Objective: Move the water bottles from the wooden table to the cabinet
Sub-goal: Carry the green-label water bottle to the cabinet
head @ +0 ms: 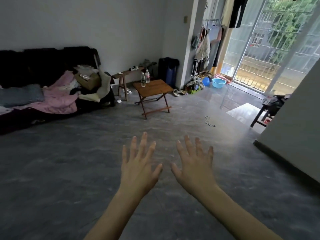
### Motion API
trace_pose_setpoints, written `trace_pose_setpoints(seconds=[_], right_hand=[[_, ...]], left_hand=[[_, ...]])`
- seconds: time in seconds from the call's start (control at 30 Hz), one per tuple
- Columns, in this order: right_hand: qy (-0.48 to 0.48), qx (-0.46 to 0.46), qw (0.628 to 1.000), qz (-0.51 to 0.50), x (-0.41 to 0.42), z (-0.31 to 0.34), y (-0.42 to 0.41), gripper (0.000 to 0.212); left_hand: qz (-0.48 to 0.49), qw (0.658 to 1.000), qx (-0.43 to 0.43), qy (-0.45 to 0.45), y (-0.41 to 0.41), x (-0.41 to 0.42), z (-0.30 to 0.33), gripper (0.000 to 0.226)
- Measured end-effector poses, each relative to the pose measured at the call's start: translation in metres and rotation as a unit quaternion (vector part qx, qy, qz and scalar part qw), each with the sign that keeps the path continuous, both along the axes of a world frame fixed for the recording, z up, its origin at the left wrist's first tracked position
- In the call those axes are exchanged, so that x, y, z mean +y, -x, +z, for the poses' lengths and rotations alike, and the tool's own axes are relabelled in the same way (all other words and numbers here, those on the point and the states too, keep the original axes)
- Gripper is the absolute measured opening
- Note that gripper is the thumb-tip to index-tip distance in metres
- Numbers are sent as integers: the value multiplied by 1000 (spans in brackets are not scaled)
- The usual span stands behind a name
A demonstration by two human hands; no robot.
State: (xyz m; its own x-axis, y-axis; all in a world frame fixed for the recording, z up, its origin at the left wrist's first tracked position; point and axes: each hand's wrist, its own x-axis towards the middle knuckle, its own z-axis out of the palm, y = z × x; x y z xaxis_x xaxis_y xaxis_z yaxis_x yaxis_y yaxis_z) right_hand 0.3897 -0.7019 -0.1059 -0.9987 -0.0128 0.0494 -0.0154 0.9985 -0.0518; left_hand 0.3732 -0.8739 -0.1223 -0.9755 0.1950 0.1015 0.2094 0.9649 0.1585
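Wooden table (154,87) is our landmark, standing well across the grey floor (69,170), straight ahead and slightly left of where we hold our hands. Two water bottles (145,78) stand upright, side by side, at its far left corner, long axes vertical. Our left hand (138,168) and right hand (194,168) hover empty, fingers spread, palms down, well short of the table. Neither is clearly nearer, we judge, though the left lines up closer with the bottles. We cannot make out the cabinet.
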Motion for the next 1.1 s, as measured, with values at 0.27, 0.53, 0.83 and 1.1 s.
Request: trace_pose_setpoints(seconds=[0.27, 0.53, 0.83, 1.1], right_hand=[[8, -32, 999, -2, -33, 4, 74, 91], [39, -40, 998, -28, -31, 0, 134, 85], [64, -73, 995, -2, -25, -15, 247, 88], [72, -63, 995, 22, -4, -19, 395, 92]], left_hand=[[47, 998, -37, 7, 70, -56, 1, 95], [80, 995, -64, 1, 134, -85, 7, 79], [110, 989, -94, -1, 233, -83, -15, 77], [115, 988, -100, 38, 374, -54, -11, 80]])
